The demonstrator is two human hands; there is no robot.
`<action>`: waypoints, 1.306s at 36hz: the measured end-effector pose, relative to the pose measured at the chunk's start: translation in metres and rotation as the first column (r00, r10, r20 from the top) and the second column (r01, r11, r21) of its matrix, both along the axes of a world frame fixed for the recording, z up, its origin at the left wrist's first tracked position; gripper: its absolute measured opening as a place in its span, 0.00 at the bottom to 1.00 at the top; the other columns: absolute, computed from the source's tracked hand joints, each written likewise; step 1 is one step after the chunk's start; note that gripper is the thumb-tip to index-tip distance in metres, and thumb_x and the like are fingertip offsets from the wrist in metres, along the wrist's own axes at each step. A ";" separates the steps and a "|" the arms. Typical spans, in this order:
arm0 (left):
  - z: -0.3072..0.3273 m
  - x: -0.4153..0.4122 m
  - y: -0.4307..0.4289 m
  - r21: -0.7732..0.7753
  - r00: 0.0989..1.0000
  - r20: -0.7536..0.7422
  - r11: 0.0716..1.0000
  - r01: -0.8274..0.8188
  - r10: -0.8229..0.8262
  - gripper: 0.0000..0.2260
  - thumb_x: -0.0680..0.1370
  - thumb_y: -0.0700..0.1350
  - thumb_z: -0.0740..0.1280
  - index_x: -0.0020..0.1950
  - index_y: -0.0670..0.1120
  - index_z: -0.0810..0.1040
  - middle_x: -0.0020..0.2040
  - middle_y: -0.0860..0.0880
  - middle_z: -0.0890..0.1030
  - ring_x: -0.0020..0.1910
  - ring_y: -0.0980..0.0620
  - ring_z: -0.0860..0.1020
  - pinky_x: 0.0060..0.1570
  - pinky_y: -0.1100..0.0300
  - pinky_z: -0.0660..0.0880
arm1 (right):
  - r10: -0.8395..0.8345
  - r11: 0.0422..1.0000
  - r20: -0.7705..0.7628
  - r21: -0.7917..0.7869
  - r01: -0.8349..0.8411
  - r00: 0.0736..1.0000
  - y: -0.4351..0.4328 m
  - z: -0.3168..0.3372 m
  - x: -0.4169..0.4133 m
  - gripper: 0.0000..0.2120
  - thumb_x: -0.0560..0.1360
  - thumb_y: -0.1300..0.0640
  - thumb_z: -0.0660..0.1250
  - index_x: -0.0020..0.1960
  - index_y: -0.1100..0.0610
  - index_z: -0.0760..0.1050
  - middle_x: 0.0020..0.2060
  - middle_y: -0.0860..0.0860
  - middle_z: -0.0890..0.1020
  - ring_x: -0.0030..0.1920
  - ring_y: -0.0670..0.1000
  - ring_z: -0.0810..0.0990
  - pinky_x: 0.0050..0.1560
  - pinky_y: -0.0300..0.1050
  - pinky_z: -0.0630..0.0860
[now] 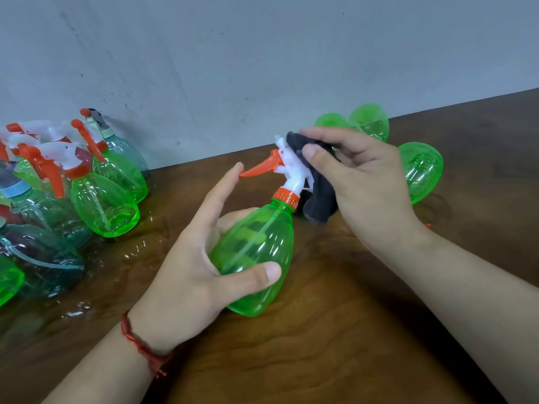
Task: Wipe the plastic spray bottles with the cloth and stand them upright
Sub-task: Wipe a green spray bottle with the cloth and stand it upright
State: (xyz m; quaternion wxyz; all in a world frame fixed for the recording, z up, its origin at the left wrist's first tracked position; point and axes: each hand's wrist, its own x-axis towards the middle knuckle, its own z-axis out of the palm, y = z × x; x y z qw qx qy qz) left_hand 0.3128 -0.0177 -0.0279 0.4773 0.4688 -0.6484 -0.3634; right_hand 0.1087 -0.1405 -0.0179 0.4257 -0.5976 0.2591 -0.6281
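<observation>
Wiping in hand, at the spray head (294, 173). Gripping the green spray bottle (256, 258) round its belly with the left hand (186, 258), thumb across the front, index finger reaching the orange trigger (256, 170). Holding it tilted over the table (320, 360). Pinching the dark cloth (319, 199) in the curled fingers (315, 154) of the right hand (370, 188), against that head above this bottle's neck. Left of it: upright bottles (105, 205), likely done. Beyond it, rightward: lying bottles (423, 170), likely waiting. Next, probably: drawing the cloth down neck and belly, then standing the bottle flat on its base.
</observation>
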 end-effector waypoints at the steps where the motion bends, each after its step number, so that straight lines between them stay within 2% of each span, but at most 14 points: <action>1: 0.001 0.003 0.000 0.011 1.000 -0.018 1.000 0.024 -0.024 0.51 0.71 0.39 0.81 0.85 0.65 0.57 0.69 0.46 0.83 0.64 0.43 0.84 0.61 0.55 0.81 | 0.057 0.997 0.050 0.058 -0.059 0.997 -0.001 0.002 -0.001 0.09 0.80 0.66 0.72 0.59 0.58 0.86 0.51 0.51 0.89 0.53 0.47 0.87 0.58 0.43 0.81; 4: 0.002 0.008 -0.003 0.025 0.996 -0.064 0.998 0.057 -0.056 0.51 0.70 0.42 0.80 0.85 0.65 0.58 0.69 0.43 0.83 0.64 0.40 0.84 0.62 0.51 0.81 | 0.172 0.971 0.119 0.148 -0.189 0.978 -0.002 0.002 -0.001 0.10 0.81 0.65 0.72 0.59 0.56 0.85 0.52 0.52 0.89 0.52 0.50 0.87 0.57 0.48 0.82; 7: 0.002 0.009 -0.005 0.025 0.987 -0.161 1.000 0.006 -0.002 0.50 0.69 0.40 0.80 0.84 0.65 0.60 0.67 0.41 0.84 0.63 0.38 0.85 0.61 0.47 0.82 | 0.163 0.975 0.071 0.143 -0.172 0.984 -0.002 -0.003 0.002 0.10 0.79 0.68 0.73 0.58 0.58 0.86 0.49 0.52 0.89 0.50 0.49 0.87 0.56 0.47 0.82; 10: 0.003 0.011 -0.007 0.021 0.977 -0.209 0.999 -0.040 0.044 0.48 0.71 0.34 0.76 0.84 0.64 0.62 0.65 0.40 0.84 0.62 0.35 0.84 0.59 0.46 0.83 | 0.148 0.978 0.021 0.143 -0.149 0.989 -0.002 -0.007 0.003 0.10 0.78 0.69 0.74 0.56 0.59 0.86 0.49 0.54 0.90 0.50 0.53 0.88 0.58 0.54 0.84; 14: 0.004 0.016 -0.007 0.052 0.991 -0.128 0.998 0.044 -0.038 0.50 0.71 0.37 0.80 0.85 0.64 0.59 0.67 0.39 0.83 0.62 0.35 0.84 0.61 0.45 0.83 | 0.109 0.989 0.067 0.097 -0.115 0.992 -0.002 -0.003 0.000 0.10 0.78 0.69 0.73 0.58 0.61 0.86 0.50 0.53 0.90 0.50 0.48 0.88 0.56 0.43 0.82; 17: 0.004 0.013 -0.005 0.070 0.994 -0.083 0.995 0.077 -0.071 0.50 0.70 0.42 0.79 0.85 0.64 0.58 0.68 0.42 0.83 0.63 0.39 0.85 0.61 0.50 0.82 | 0.122 0.985 0.081 0.114 -0.131 0.989 -0.001 -0.003 0.000 0.10 0.79 0.68 0.73 0.58 0.58 0.86 0.51 0.51 0.90 0.51 0.47 0.87 0.55 0.42 0.81; 23: 0.004 0.016 -0.008 -0.010 0.969 -0.221 0.993 -0.114 0.109 0.48 0.69 0.35 0.76 0.83 0.62 0.62 0.65 0.41 0.85 0.61 0.38 0.85 0.56 0.49 0.84 | 0.093 0.992 -0.122 0.094 -0.082 0.988 0.000 -0.004 -0.001 0.10 0.76 0.70 0.75 0.51 0.56 0.87 0.46 0.50 0.90 0.48 0.46 0.88 0.52 0.39 0.81; 27: 0.004 0.014 -0.009 -0.016 0.960 -0.240 0.989 -0.150 0.141 0.51 0.67 0.38 0.81 0.84 0.62 0.61 0.66 0.42 0.84 0.63 0.41 0.85 0.56 0.53 0.83 | 0.006 0.990 -0.057 0.140 0.002 0.998 0.001 -0.006 0.002 0.09 0.76 0.68 0.75 0.52 0.57 0.88 0.46 0.50 0.90 0.48 0.48 0.89 0.54 0.44 0.83; 30: 0.005 0.011 -0.009 -0.043 0.943 -0.281 0.979 -0.198 0.179 0.48 0.69 0.38 0.78 0.83 0.63 0.62 0.67 0.42 0.83 0.65 0.41 0.84 0.59 0.51 0.83 | 0.029 0.968 -0.055 0.252 -0.015 0.998 0.002 -0.013 0.008 0.09 0.76 0.66 0.76 0.51 0.53 0.88 0.47 0.50 0.90 0.49 0.50 0.88 0.59 0.55 0.83; 33: 0.003 0.010 -0.009 -0.064 0.943 -0.270 0.974 -0.218 0.194 0.49 0.68 0.47 0.82 0.84 0.63 0.60 0.68 0.42 0.82 0.66 0.40 0.83 0.65 0.44 0.81 | 0.190 0.915 -0.027 0.368 -0.167 0.981 0.010 -0.019 0.016 0.10 0.76 0.67 0.75 0.53 0.54 0.88 0.47 0.55 0.89 0.50 0.53 0.87 0.65 0.58 0.80; 38: -0.004 0.009 -0.013 -0.080 0.951 -0.224 0.968 -0.237 0.214 0.58 0.63 0.66 0.85 0.86 0.58 0.58 0.65 0.42 0.83 0.66 0.40 0.82 0.67 0.41 0.79 | 0.365 0.809 0.106 0.455 -0.371 0.925 0.020 -0.017 0.020 0.12 0.78 0.68 0.71 0.58 0.58 0.86 0.51 0.61 0.88 0.52 0.58 0.87 0.65 0.59 0.80; 41: -0.007 0.012 -0.016 -0.137 0.940 -0.114 0.932 -0.334 0.321 0.53 0.63 0.70 0.82 0.82 0.55 0.64 0.61 0.52 0.83 0.63 0.49 0.83 0.65 0.44 0.79 | 0.361 0.801 0.163 0.450 -0.395 0.918 0.019 -0.013 0.017 0.11 0.78 0.68 0.71 0.57 0.57 0.87 0.51 0.60 0.88 0.51 0.56 0.87 0.63 0.55 0.82; 45: -0.010 0.010 -0.019 -0.164 0.892 -0.109 0.877 -0.451 0.438 0.35 0.67 0.61 0.80 0.71 0.55 0.72 0.54 0.47 0.81 0.53 0.53 0.82 0.56 0.49 0.82 | 0.350 0.821 0.171 0.417 -0.389 0.921 0.020 -0.012 0.018 0.12 0.78 0.68 0.71 0.58 0.58 0.86 0.52 0.60 0.88 0.51 0.54 0.87 0.61 0.50 0.83; 47: -0.009 0.007 -0.019 -0.144 0.891 -0.146 0.882 -0.449 0.429 0.31 0.70 0.56 0.81 0.69 0.54 0.72 0.51 0.52 0.82 0.52 0.54 0.83 0.51 0.56 0.82 | 0.332 0.836 0.157 0.407 -0.368 0.930 0.021 -0.012 0.019 0.12 0.78 0.68 0.72 0.57 0.58 0.86 0.53 0.59 0.88 0.52 0.54 0.87 0.60 0.49 0.83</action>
